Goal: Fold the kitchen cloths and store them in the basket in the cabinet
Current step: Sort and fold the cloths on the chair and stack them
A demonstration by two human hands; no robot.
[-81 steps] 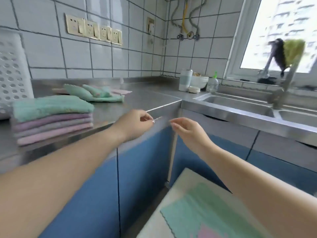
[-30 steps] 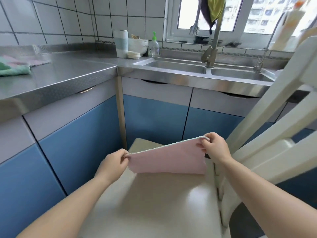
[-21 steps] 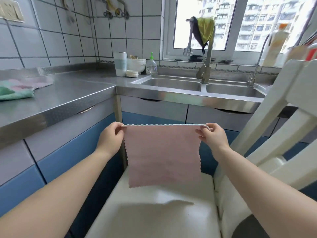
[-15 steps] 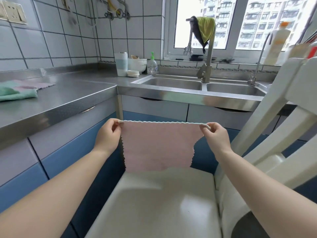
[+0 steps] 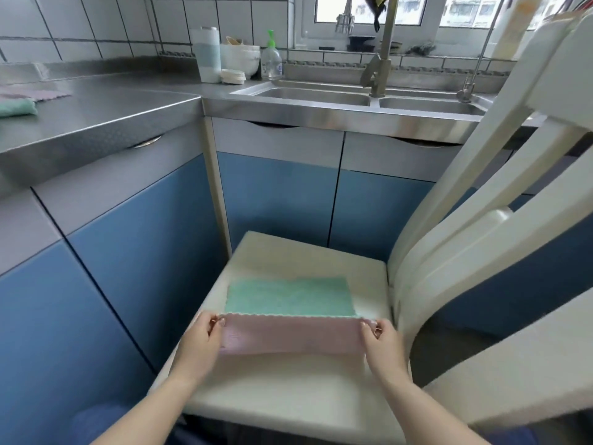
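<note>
Still early: pinching one cloth (image 5: 290, 319) flat on the chair seat (image 5: 288, 396) between left hand (image 5: 202, 340) and right hand (image 5: 382, 343), half-folded pink over green, more cloths (image 5: 19, 102) unstored, no basket seen.

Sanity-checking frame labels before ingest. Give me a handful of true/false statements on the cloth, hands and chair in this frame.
1. Both hands hold the pink cloth by its far corners. True: left hand and right hand each pinch one.
2. The cloth is being folded on the steel counter. False: it lies on the white chair seat.
3. The cloth's other face is green. True: the green side shows beyond the pink fold.
4. A cabinet door stands open with a basket inside. False: the blue cabinet doors in view are shut; no basket shows.
5. More cloths lie on the counter at far left. True: a green cloth and a pink one.
</note>
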